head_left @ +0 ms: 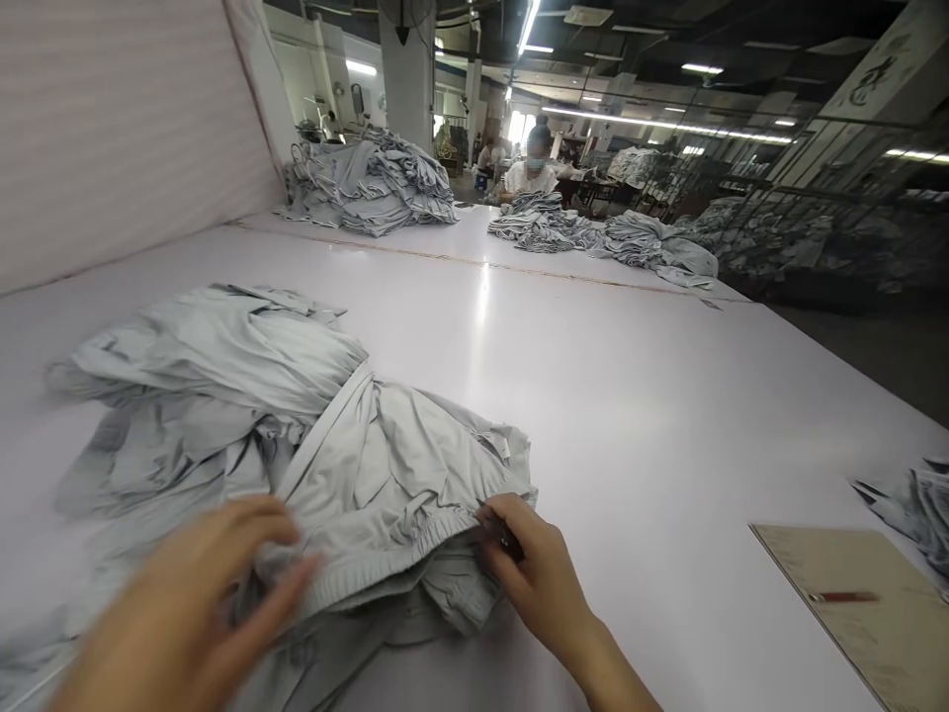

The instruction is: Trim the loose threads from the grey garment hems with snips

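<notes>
1 pale grey garment lies bunched beside a heap of similar cloth on a glossy white table, its gathered edge facing the person, whose right hand closes around a small dark object at that edge. Thumb and fingers parted, the blurred left hand is at the other end; whether it touches cloth cannot be told. At right, a slim red object rests on a tan board.

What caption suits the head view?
Right hand, gripping a small dark object, at the gathered edge of a pale grey fabric garment; left hand blurred nearby.
</notes>
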### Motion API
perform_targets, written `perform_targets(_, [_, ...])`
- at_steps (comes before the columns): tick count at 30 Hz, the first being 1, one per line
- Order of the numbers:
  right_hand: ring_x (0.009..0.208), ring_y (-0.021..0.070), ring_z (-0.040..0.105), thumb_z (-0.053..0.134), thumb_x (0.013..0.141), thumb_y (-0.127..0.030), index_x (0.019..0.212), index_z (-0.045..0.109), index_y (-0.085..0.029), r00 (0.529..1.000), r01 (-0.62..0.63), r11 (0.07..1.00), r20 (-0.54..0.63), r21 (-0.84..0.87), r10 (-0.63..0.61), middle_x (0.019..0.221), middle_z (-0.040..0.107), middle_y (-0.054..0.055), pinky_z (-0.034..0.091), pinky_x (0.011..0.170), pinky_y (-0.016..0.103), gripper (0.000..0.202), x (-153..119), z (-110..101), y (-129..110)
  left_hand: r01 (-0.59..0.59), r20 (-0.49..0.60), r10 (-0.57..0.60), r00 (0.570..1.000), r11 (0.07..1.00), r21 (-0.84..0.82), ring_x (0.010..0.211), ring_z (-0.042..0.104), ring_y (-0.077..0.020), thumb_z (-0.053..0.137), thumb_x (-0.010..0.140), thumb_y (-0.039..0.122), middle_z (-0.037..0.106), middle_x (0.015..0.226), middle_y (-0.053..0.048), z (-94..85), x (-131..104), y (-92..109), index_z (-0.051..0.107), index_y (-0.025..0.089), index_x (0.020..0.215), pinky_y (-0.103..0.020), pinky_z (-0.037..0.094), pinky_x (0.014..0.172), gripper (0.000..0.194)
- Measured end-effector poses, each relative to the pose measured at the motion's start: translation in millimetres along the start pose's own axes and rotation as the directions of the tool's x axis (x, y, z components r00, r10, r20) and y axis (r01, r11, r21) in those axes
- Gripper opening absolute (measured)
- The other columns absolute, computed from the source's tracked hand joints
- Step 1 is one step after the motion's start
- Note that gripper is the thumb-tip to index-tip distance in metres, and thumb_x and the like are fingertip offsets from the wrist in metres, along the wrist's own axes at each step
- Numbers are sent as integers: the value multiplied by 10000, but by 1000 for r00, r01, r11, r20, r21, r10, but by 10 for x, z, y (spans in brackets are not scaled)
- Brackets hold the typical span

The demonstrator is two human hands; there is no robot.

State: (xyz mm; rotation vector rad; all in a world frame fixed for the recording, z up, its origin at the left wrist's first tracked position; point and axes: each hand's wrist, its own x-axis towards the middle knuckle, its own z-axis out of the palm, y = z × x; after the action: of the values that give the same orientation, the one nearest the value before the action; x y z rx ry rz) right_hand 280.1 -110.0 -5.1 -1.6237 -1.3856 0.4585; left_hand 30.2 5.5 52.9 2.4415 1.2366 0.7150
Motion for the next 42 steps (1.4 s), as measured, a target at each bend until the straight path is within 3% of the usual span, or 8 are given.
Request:
perform_targets(3, [618,147,487,437,885,-157,884,513,-228,996,76,997,-57,16,-75,756,538,-10,363,532,237,103,-18,-24,-83,-15,289,63,955,986,-166,1014,601,-304,681,741,370,676,1080,-20,371,-13,291,628,300,1046,-436,437,904,318])
perform_targets(7, [605,139,482,456,876,-123,942,512,-241,989,118,993,-94,22,-116,756,530,-21,363,521,231,147,-167,-111,-106,146,307,-55,950,947,-285,698,572,-216,412,694,99,581,731,3,598,56,505,486,234,816,-330,462,650,197])
perform_targets(10, [644,140,523,478,848,-107,969,528,-244,1000,24,997,13,70,-25,802,566,-12,398,543,223,189,-288,-131,-124,306,327,-163,931,838,-451,572,432,-137,380,651,120,420,648,70,548,37,542,380,257,768,-206,369,502,181])
perform_targets(14, [722,161,551,534,857,-211,941,522,-231,998,-27,987,60,156,18,863,567,19,445,604,238,87,-320,-92,-277,416,370,-218,903,657,-629,584,397,-114,429,603,160,425,643,89,505,-55,622,432,247,754,-194,337,536,175])
perform_targets(20, [569,132,494,440,944,-516,811,544,-213,987,155,979,-51,134,-149,706,522,-2,364,493,232,347,-269,7,-537,283,169,-226,959,770,-572,574,469,-117,487,705,209,486,643,96,542,-156,733,487,262,755,-197,383,554,73])
perform_targets(26, [551,138,525,429,970,-417,821,560,-185,986,168,984,11,-62,-168,725,552,23,381,468,230,306,-303,75,-498,75,-11,-94,996,850,-521,610,531,-83,488,742,175,542,684,115,549,-203,724,516,282,791,-150,411,609,121])
perform_targets(36, [611,137,426,390,980,-362,791,421,-230,988,-144,970,-31,195,153,708,397,-31,367,551,231,233,-357,44,-491,163,49,-163,985,826,-539,555,502,-99,463,753,196,520,640,107,531,-195,783,502,273,742,-172,391,528,87])
perform_targets(42, [557,124,463,422,956,-515,760,497,-210,998,34,992,53,118,-40,682,465,-25,322,491,232,370,-345,88,-512,328,213,-250,945,727,-603,566,479,-114,520,699,233,492,636,95,525,-181,757,502,264,738,-176,411,532,53])
